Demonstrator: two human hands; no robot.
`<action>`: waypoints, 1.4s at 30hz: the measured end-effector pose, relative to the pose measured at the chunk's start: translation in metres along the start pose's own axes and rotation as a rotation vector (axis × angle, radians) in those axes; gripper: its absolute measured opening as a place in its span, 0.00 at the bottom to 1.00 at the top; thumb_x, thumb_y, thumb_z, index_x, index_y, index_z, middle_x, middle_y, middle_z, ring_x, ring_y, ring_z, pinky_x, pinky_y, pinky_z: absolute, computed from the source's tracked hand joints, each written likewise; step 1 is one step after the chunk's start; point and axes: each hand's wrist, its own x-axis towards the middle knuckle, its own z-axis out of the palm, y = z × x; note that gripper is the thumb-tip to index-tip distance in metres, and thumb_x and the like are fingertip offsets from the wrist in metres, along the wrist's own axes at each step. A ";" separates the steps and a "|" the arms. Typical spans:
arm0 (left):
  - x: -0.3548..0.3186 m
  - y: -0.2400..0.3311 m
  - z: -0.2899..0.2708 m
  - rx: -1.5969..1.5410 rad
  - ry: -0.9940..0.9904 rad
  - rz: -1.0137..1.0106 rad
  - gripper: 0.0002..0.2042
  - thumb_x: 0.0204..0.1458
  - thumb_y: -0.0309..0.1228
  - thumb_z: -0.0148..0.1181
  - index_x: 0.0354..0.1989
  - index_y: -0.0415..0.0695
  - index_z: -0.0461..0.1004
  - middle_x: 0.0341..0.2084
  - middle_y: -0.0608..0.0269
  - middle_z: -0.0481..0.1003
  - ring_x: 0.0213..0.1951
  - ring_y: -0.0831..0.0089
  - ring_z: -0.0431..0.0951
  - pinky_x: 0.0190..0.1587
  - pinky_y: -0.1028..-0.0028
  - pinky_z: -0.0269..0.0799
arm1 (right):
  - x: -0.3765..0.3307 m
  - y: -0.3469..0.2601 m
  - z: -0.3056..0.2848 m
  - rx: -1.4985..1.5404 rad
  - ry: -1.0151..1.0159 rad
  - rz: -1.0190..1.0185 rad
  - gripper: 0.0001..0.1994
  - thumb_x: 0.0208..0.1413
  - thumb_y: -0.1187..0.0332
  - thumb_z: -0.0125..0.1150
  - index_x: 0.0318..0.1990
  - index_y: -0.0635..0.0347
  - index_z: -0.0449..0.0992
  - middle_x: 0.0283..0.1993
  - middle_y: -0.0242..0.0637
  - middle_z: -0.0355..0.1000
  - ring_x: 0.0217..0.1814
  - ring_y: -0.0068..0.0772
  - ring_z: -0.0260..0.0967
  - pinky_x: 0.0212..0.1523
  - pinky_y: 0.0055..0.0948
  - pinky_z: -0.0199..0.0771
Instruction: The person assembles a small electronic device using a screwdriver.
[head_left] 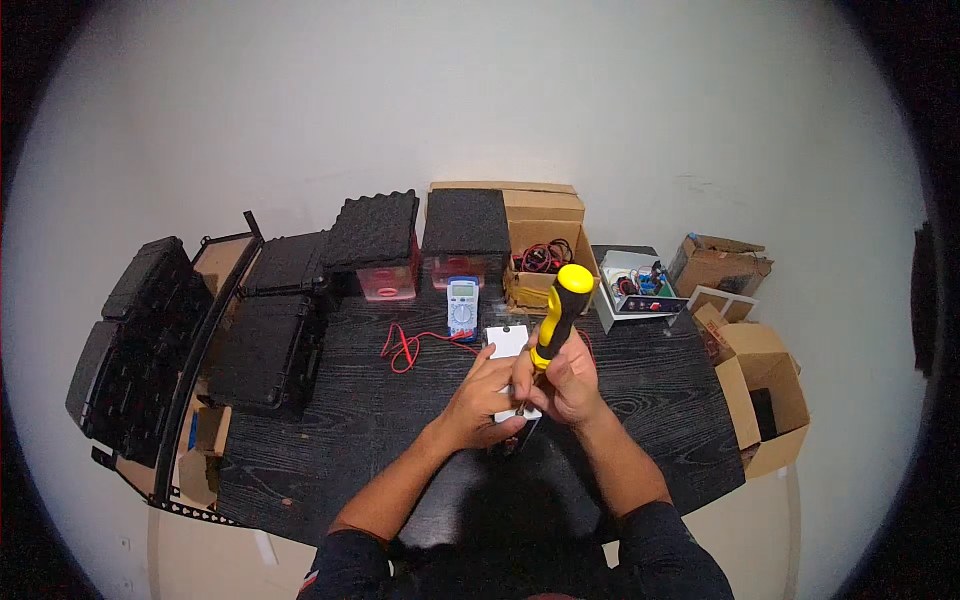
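your right hand (572,385) is closing around the black and yellow handle of a screwdriver (558,312), which is standing almost upright with its tip down at the near end of a white plate (507,343). your left hand (483,400) is resting on this plate, fingers curled over its near part and holding it on the dark table (350,420). just behind the plate a multimeter (462,305) is lying, with red leads (405,345) beside it. black cases (265,340) are sitting at your left, cardboard boxes (760,385) at your right.

surface: dark wood-grain table (350,430) | on it: multimeter (462,305), red leads (405,348), black cases (265,350), cardboard boxes (545,215)
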 end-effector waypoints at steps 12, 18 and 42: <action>-0.001 0.001 0.005 -0.050 0.053 -0.002 0.15 0.42 0.29 0.69 0.41 0.48 0.79 0.53 0.57 0.75 0.63 0.55 0.69 0.71 0.40 0.44 | 0.003 0.008 -0.005 0.220 -0.065 -0.060 0.28 0.64 0.43 0.56 0.52 0.61 0.66 0.33 0.44 0.73 0.27 0.29 0.68 0.29 0.25 0.67; -0.013 -0.007 0.027 -0.281 0.356 0.047 0.12 0.44 0.29 0.69 0.39 0.47 0.80 0.46 0.64 0.79 0.53 0.59 0.78 0.69 0.42 0.53 | 0.003 0.002 -0.003 0.221 0.010 0.066 0.29 0.64 0.46 0.58 0.59 0.61 0.63 0.42 0.42 0.69 0.26 0.25 0.64 0.26 0.24 0.63; 0.004 0.020 0.010 0.323 0.038 0.256 0.27 0.35 0.32 0.72 0.51 0.58 0.80 0.45 0.71 0.78 0.50 0.66 0.78 0.65 0.48 0.68 | -0.007 -0.010 -0.019 0.263 -0.013 -0.054 0.26 0.65 0.46 0.57 0.51 0.62 0.65 0.39 0.49 0.73 0.24 0.22 0.63 0.30 0.20 0.67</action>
